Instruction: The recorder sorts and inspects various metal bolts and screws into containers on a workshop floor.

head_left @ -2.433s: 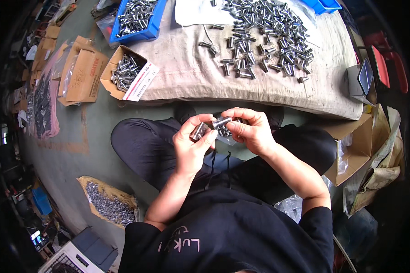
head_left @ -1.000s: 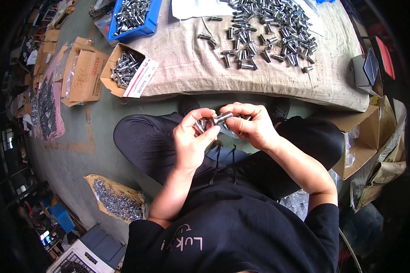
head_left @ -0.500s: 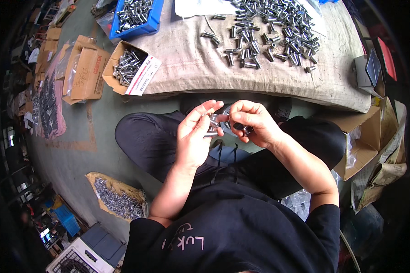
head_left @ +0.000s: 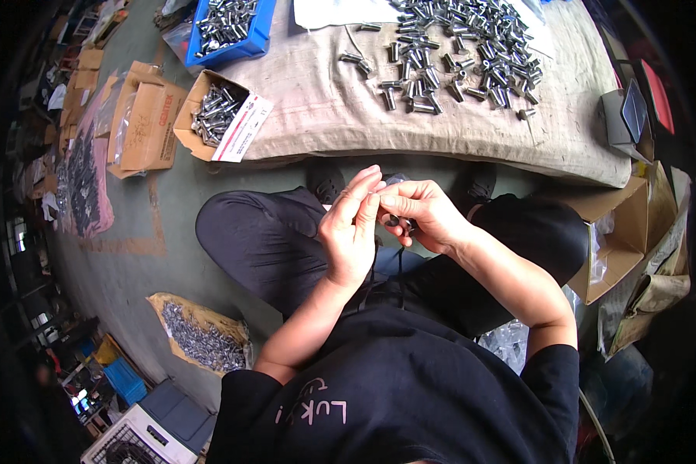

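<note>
My left hand (head_left: 349, 236) and my right hand (head_left: 433, 219) meet above my lap, their fingertips touching. The right hand is closed, thumb and forefinger pinched at the left fingertips, with shiny short metal cylinders (head_left: 392, 221) showing under its curled fingers. Fingers raised and pressed together, the left hand turns its back to me and hides whatever lies in its palm. Ahead, on the cloth-covered table (head_left: 317, 100), many loose metal cylinders with wider heads (head_left: 425, 77) are spread out.
A blue bin (head_left: 261, 42) and a cardboard box (head_left: 189, 133), both with metal pieces, stand at the table's left. An open carton (head_left: 622, 247) is at my right. On the floor at left lie a brown carton (head_left: 151, 124) and a sheet heaped with small metal parts (head_left: 201, 340).
My left hand has moved right and turned inward, so the metal cylinders seen in it before are now hidden. Its fingertips have come together with those of my right hand.
</note>
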Motion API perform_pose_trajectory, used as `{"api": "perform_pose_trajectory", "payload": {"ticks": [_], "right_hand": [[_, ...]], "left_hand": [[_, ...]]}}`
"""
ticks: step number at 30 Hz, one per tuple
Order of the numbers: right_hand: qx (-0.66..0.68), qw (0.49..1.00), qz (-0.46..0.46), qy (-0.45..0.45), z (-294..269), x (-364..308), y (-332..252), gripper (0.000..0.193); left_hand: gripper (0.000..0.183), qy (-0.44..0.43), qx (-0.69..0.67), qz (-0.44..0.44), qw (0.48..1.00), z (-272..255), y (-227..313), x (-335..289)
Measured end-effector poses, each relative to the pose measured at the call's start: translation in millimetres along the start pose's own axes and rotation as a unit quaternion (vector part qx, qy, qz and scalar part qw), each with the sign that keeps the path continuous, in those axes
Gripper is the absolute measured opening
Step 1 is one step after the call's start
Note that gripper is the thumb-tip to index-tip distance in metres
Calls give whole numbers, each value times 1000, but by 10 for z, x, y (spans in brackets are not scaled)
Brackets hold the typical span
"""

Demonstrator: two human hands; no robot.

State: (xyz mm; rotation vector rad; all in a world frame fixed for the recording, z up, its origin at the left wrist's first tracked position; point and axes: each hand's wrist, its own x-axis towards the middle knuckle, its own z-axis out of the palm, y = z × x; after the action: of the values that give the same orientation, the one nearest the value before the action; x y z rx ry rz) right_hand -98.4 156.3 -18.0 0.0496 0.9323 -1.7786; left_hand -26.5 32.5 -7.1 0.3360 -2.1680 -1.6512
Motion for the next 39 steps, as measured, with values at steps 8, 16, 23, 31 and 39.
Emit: {"api": "perform_pose_trajectory", "payload": {"ticks": [8, 16, 23, 31, 39], "right_hand": [[-129, 982, -118, 69, -41, -14, -33, 21], [-139, 976, -147, 76, -13, -25, -40, 21], [-5, 991, -127, 51, 4, -38, -44, 22], [22, 993, -104, 48, -15, -39, -55, 25], [42, 995, -87, 37, -29, -30, -52, 25]], "left_hand": [[24, -49, -186, -188, 963, -147, -25, 54], [21, -72, -311, -283, 905, -174, 95, 113], [30, -103, -256, -193, 942, -187, 6, 73], [31, -90, -232, -193, 949, -177, 26, 49], [26, -91, -232, -182, 951, -170, 59, 64]]}}
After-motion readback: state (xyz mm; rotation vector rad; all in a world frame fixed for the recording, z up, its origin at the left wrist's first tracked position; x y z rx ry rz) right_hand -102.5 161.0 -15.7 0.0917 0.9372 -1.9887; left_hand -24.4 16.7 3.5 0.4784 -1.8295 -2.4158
